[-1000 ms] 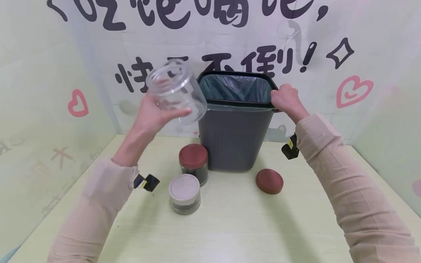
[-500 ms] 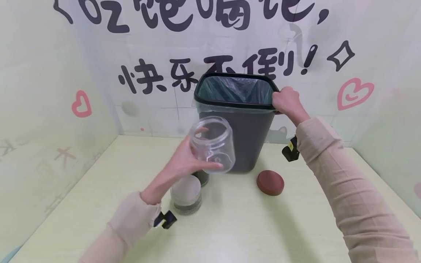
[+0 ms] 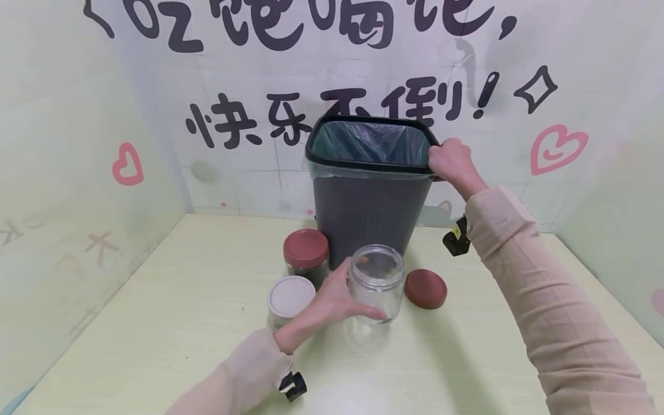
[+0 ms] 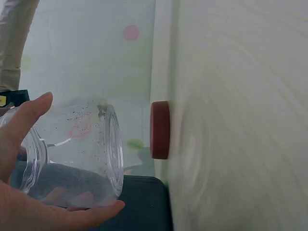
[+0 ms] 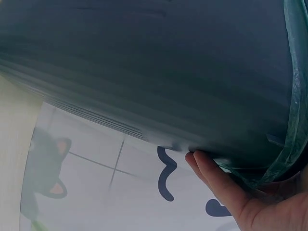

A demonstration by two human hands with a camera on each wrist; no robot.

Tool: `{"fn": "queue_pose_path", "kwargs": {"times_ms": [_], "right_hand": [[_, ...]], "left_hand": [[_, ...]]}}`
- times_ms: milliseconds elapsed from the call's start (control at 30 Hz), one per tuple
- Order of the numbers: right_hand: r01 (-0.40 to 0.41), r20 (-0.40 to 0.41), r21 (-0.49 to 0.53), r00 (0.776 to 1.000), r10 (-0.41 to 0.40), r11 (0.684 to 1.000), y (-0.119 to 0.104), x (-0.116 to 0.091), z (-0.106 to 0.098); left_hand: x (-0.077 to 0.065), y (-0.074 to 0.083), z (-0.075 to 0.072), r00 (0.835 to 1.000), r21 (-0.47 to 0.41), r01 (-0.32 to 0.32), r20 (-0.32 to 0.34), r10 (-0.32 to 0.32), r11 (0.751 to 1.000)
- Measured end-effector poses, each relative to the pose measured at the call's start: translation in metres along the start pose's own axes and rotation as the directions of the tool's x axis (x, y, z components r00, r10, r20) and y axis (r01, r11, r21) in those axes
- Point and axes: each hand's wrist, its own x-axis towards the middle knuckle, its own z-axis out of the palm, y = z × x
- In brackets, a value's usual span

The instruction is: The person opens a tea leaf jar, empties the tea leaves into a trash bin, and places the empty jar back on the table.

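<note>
Possibly the smooth clear jar slips, since the left hand pinches it between thumb and fingers just above the desk; a rightward swing could knock the red lid just beside it; meanwhile the right hand grips the bin at its rim, so an uneven pull might tip it against the red-lidded jar.

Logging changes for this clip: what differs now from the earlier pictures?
The clear jar in the left grip has moved down and rightward, from tilted beside the bin's rim to roughly upright in front of the bin. Nothing was newly taken hold of or let go. Unchanged: right grip on the rim; red lid, red-topped jar and white-topped jar in place.
</note>
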Motion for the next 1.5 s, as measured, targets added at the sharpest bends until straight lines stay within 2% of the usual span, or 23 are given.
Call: {"fn": "queue_pose_path", "kwargs": {"times_ms": [300,567,767,1133,1500], "right_hand": [[0.001,-0.007,0.004,1.000,-0.001,1.000,0.000,0.000,-0.001],[0.004,-0.006,0.002,1.000,-0.004,1.000,0.000,0.000,0.001],[0.012,0.000,0.002,1.000,-0.012,1.000,-0.001,0.001,0.000],[-0.008,0.001,-0.005,1.000,0.008,1.000,0.000,0.001,0.000],[-0.006,0.008,-0.011,1.000,0.006,1.000,0.000,0.002,-0.001]], "left_hand": [[0.005,-0.016,0.026,0.999,0.030,-0.023,0.024,0.022,0.999],[0.010,-0.021,0.042,1.000,0.013,-0.001,0.011,0.001,1.000],[0.014,-0.021,0.048,1.000,0.027,0.019,-0.024,-0.018,0.999],[0.024,-0.014,0.062,0.997,0.040,0.080,-0.020,-0.079,0.996],[0.035,-0.005,0.075,0.985,0.012,0.172,-0.037,-0.171,0.985]]}}
